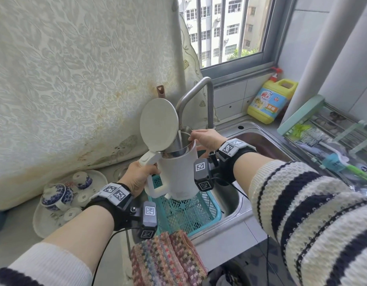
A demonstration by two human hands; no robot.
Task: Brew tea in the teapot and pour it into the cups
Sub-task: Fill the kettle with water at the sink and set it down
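A white kettle point(177, 172), lid up, is held over the sink point(261, 141) under the tap point(196, 93). The left hand point(140, 175) grips its handle; the right hand point(207, 139) holds its rim. Water seems to run in. Left of the sink, a blue-and-white teapot point(56, 196) and cups point(81, 179) sit on a tray point(44, 221).

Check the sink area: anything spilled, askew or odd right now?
Nothing stands out. The left hand holds the open kettle by its handle under the faucet, over the teal basket; no spill shows.
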